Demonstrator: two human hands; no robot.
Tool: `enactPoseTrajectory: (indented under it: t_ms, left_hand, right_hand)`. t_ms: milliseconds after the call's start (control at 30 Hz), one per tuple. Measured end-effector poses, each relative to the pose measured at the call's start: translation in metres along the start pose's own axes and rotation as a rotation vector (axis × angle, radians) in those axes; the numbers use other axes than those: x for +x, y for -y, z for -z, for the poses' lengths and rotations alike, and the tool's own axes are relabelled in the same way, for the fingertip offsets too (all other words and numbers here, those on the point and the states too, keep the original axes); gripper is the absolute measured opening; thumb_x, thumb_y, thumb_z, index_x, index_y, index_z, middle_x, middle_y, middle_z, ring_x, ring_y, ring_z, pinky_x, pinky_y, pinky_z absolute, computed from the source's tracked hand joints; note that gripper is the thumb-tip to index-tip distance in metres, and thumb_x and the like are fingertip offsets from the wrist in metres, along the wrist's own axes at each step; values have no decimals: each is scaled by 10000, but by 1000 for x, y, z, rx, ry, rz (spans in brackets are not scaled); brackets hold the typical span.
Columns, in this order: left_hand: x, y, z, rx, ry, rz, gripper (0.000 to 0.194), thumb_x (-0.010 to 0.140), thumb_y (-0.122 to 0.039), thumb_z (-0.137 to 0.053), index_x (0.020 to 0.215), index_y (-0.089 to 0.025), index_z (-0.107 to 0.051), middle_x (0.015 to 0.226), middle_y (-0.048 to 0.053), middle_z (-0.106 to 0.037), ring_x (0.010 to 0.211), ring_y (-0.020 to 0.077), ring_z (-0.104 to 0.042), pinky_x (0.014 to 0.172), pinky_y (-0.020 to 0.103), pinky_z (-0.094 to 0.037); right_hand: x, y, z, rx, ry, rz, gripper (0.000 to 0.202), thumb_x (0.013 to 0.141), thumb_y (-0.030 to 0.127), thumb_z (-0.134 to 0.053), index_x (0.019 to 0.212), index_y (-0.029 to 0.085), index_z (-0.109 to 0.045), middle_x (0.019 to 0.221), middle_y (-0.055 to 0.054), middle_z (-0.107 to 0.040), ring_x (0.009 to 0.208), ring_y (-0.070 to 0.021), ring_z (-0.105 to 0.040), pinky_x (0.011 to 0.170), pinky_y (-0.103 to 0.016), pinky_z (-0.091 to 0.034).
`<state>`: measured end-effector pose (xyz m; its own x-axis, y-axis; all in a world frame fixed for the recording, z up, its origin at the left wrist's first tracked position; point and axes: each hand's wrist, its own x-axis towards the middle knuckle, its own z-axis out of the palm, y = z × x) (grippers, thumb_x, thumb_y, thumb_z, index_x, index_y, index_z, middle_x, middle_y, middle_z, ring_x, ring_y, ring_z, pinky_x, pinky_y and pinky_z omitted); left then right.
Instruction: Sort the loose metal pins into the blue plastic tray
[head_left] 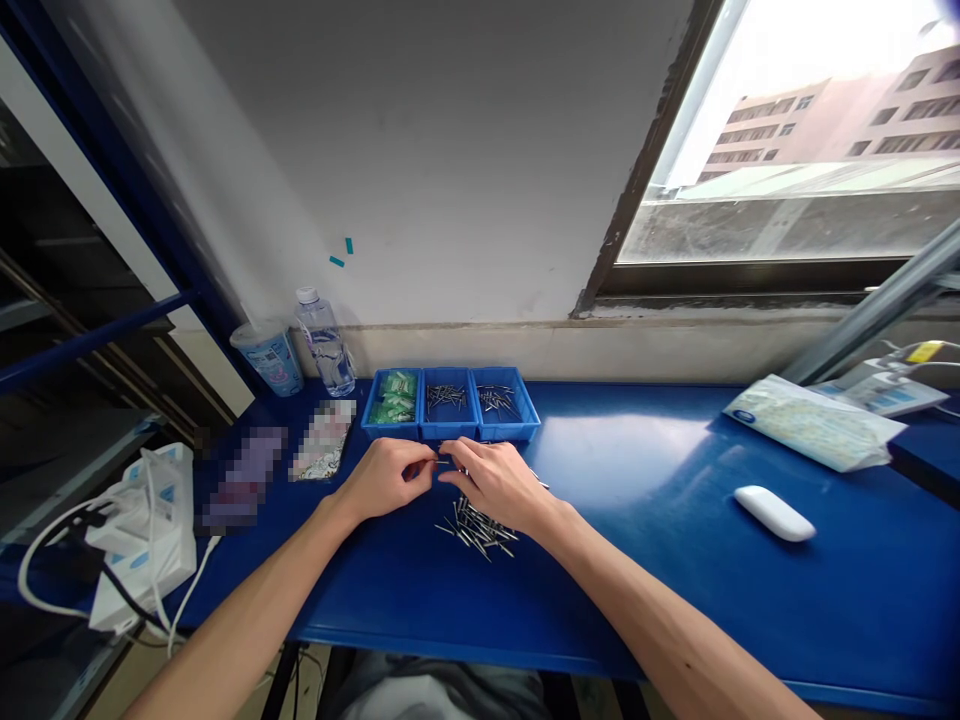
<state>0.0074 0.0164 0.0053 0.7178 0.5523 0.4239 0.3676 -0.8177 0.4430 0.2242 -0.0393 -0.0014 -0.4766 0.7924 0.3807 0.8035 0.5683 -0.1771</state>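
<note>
My left hand (391,477) pinches a thin metal pin (442,461) between thumb and fingertips, in front of the blue bins. Close beside it on the right, my right hand (491,480) is held over the pile with thumb and fingers apart, its fingertips near the pin's other end. A loose pile of metal pins (480,530) lies on the blue table (420,600), partly under my right hand. Behind the hands stand three joined blue bins: the left bin (391,432) holds green packets (396,395), the middle (448,432) and right (510,432) ones hold metal pins.
A water bottle (326,345) and a cup (268,358) stand at the back left, near two blurred flat items. A white power strip (150,530) with cables is at the far left. To the right lie a white case (774,512) and a tissue pack (816,423).
</note>
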Motion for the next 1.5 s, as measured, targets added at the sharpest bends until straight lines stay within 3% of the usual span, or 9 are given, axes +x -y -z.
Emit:
enactPoseTrajectory:
  t_ms: [100,200,367,500,667,767,933,1333,1500]
  left_hand:
    - [0,0,0,-13,8,-4,178,938,-164,-593,806,-181,-712,665,-8,-645,604,132,-592,623,252,-429]
    - [0,-1,-1,-24,25,-4,180,936,-149,-584,822,-182,-720,665,-10,-644,600,129,-586,620,254,-418]
    - [-1,-1,-2,-23,33,5,199,929,-163,-580,759,-178,-684,657,-8,-624,597,131,-565,622,259,-397]
    - [-1,1,-3,-39,31,2,184,929,-153,-573,791,-181,-691,672,-7,-628,607,131,-564,631,258,-394]
    - [-1,0,-2,-50,42,14,187,924,-139,-582,764,-179,-671,663,-18,-606,607,125,-552,629,256,-384]
    - [-1,-1,-2,-60,37,13,174,924,-133,-580,797,-180,-690,677,-19,-623,610,121,-556,633,251,-387]
    - [-1,0,-2,-63,39,14,182,903,-125,-593,742,-172,-664,660,-19,-613,602,119,-545,628,248,-376]
    - [-1,-1,-3,-70,39,18,168,916,-133,-587,808,-170,-710,687,-6,-651,616,125,-570,638,247,-389]
    - [-1,-1,-2,-67,54,17,198,917,-138,-588,741,-165,-674,662,-12,-619,602,120,-548,628,249,-379]
  right_hand:
    - [0,0,1,-15,13,-12,63,1099,207,-520,1120,173,-569,1002,-47,-720,737,-145,-683,545,-282,-253]
    - [0,1,1,-30,50,-23,173,1112,196,-476,972,181,-577,903,-31,-699,676,-132,-652,540,-290,-224]
    - [1,3,3,-8,63,-11,108,1104,274,-540,1108,173,-579,985,-51,-724,724,-153,-672,550,-279,-241]
    - [1,2,2,-15,55,-32,151,1118,250,-500,1027,176,-594,932,-33,-727,713,-156,-674,552,-285,-242]
    - [0,3,1,-3,45,-23,105,1101,270,-554,1097,172,-591,987,-43,-737,746,-157,-692,554,-284,-255]
    - [0,5,2,-21,51,-41,168,1118,245,-502,1000,173,-600,914,-35,-725,706,-150,-676,545,-290,-233]
    - [0,4,2,6,36,-1,99,1099,262,-556,1102,166,-581,987,-52,-729,740,-155,-680,567,-275,-257]
    - [0,5,3,-13,31,-12,128,1105,208,-513,1012,171,-593,924,-32,-717,696,-139,-659,553,-289,-236]
    - [1,6,3,-7,38,-9,134,1105,274,-541,1047,168,-599,945,-39,-719,739,-151,-676,561,-288,-249]
